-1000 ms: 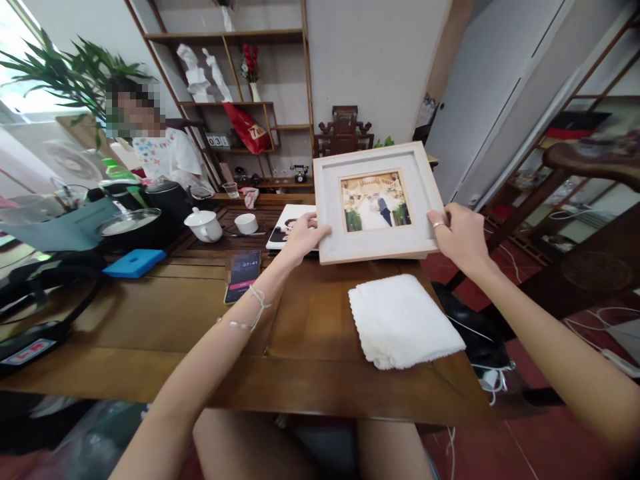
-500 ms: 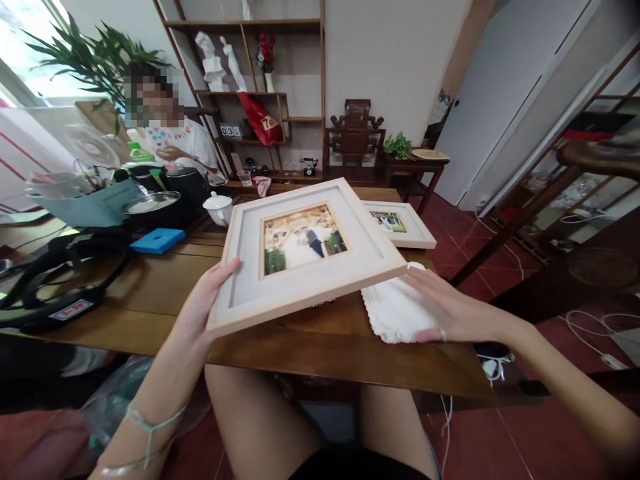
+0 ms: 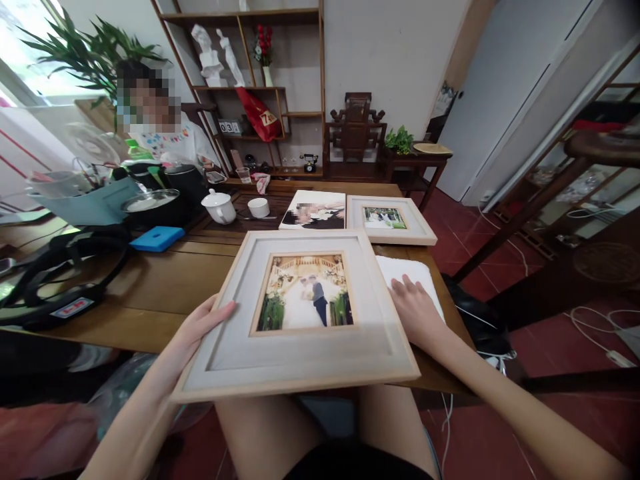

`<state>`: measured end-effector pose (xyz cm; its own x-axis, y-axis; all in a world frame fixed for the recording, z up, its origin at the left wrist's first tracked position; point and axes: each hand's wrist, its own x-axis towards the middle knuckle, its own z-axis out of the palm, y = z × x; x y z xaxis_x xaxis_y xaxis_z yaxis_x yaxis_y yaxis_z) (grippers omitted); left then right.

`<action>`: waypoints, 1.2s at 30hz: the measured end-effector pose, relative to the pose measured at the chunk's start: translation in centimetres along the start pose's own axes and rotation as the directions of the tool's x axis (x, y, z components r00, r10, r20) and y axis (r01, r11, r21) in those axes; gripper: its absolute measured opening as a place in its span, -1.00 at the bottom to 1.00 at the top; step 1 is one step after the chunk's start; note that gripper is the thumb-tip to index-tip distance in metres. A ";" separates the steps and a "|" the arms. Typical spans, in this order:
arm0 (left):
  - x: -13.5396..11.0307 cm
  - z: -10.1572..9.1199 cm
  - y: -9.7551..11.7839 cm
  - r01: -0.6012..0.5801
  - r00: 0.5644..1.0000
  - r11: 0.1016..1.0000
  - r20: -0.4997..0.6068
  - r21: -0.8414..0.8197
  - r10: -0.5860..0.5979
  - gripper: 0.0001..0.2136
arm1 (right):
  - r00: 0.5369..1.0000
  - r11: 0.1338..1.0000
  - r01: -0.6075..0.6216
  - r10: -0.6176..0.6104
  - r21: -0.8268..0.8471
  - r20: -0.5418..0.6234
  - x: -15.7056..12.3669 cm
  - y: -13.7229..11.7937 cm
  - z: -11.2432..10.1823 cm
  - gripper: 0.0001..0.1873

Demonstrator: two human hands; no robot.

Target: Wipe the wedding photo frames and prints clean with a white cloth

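My left hand point(image 3: 204, 323) grips the left edge of a light wooden picture frame point(image 3: 305, 381), its thumb over the front. The frame is tilted up toward me above the table's front edge and holds a photo point(image 3: 305, 293) of a couple. Behind the frame's right side, my right hand point(image 3: 420, 310) lies palm down on a folded white cloth point(image 3: 425, 273), fingers stretched out. Further back, a second framed photo point(image 3: 387, 219) lies flat, beside a picture panel point(image 3: 317, 208) showing a person.
On the wooden table point(image 3: 125, 327) are a white lidded cup point(image 3: 219, 206), a small white cup point(image 3: 259, 207), a blue block point(image 3: 157, 239) and a black headband device point(image 3: 65, 280). A person point(image 3: 175, 143) sits across at the left. A black bag point(image 3: 480, 320) is at the right edge.
The frame has come lower and nearer to me, exposing the picture panel and small cup behind it. My right hand has shifted back and left with the cloth, flattening onto it.
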<state>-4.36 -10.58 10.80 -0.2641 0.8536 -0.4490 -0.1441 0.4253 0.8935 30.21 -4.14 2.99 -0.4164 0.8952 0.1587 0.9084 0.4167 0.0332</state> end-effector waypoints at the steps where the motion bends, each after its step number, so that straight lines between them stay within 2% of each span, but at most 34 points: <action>1: -0.1 0.0 -0.2 -0.006 1.000 1.000 0.006 -0.012 0.006 -0.54 | 1.000 0.999 -0.018 0.017 0.046 0.022 0.4 0.3 -0.5 -0.38; 3: -0.3 0.1 -0.6 -0.001 1.000 0.999 0.020 -0.037 0.002 -0.50 | 0.998 0.982 -0.067 0.063 0.177 0.028 0.8 1.8 -1.6 -0.51; 5: -0.2 0.2 -1.1 0.027 0.999 0.999 0.043 -0.039 -0.025 -0.49 | 0.980 0.897 -0.157 0.194 0.414 -0.048 0.8 4.4 -2.7 -0.61; 7: 0.2 0.6 -1.8 0.044 0.997 0.999 0.068 -0.029 -0.042 -0.50 | 0.890 0.652 -0.224 0.440 0.724 -0.120 0.2 7.4 -3.7 -0.62; 9: 0.7 1.2 -2.5 0.033 0.995 0.999 0.100 -0.029 -0.030 -0.51 | 0.765 0.391 -0.243 0.640 0.888 -0.073 -1.0 10.1 -4.6 -0.54; 12: 1.7 2.8 -3.5 -0.001 0.984 0.999 0.176 -0.036 0.007 -0.54 | 0.594 0.081 -0.306 0.795 0.949 0.124 -3.7 12.3 -5.6 -0.40; 13: 2.0 3.4 -3.7 -0.007 0.981 0.999 0.194 -0.036 0.014 -0.55 | 0.557 0.000 -0.308 0.811 0.952 0.180 -4.8 12.6 -5.7 -0.37; 14: 2.3 3.9 -4.0 -0.009 0.978 0.999 0.206 -0.037 0.017 -0.56 | 0.539 -0.048 -0.300 0.815 0.953 0.211 -6.0 12.5 -5.5 -0.34; 17: 3.2 5.4 -4.7 -0.021 0.968 0.999 0.248 -0.037 0.030 -0.58 | 0.535 -0.084 -0.327 0.805 0.941 0.258 -8.9 11.5 -3.7 -0.26; 19: 3.7 6.1 -5.1 -0.019 0.959 0.999 0.282 -0.049 0.032 -0.58 | 0.501 -0.165 -0.409 0.781 0.897 0.372 -9.9 10.6 -2.1 -0.25; 21: 4.1 6.7 -5.3 -0.011 0.953 0.999 0.301 -0.052 0.026 -0.56 | 0.473 -0.261 -0.470 0.732 0.843 0.490 -10.2 9.7 -0.7 -0.23; 23: 4.4 7.3 -5.5 -0.001 0.953 0.999 0.302 -0.052 0.017 -0.52 | 0.474 -0.325 -0.466 0.694 0.823 0.542 -9.6 9.1 0.2 -0.21; 26: 4.7 8.1 -5.6 0.018 0.953 0.998 0.302 -0.064 0.002 -0.47 | 0.533 -0.357 -0.421 0.647 0.834 0.546 -8.2 8.2 0.7 -0.25; 29: 5.1 8.5 -5.9 0.016 0.953 0.998 0.303 -0.063 0.004 -0.46 | 0.611 -0.336 -0.370 0.614 0.866 0.499 -7.2 7.3 0.9 -0.33; 32: 5.4 8.5 -6.2 0.001 0.950 0.999 0.311 -0.050 0.015 -0.45 | 0.665 -0.307 -0.320 0.601 0.896 0.443 -6.8 6.3 1.0 -0.34; 34: 5.5 8.5 -6.3 0.002 0.945 1.000 0.328 -0.031 0.009 -0.45 | 0.678 -0.341 -0.286 0.588 0.896 0.440 -6.7 5.5 0.9 -0.35; 36: 5.5 8.4 -6.2 -0.009 0.942 1.000 0.335 0.006 0.007 -0.45 | 0.655 -0.442 -0.235 0.586 0.866 0.477 -6.4 4.5 0.6 -0.38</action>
<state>3.04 -5.99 2.88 0.0702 0.9078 -0.4135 -0.1364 0.4194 0.8975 36.92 -7.92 1.52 0.2428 0.9058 -0.3473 -0.3346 -0.2578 -0.9064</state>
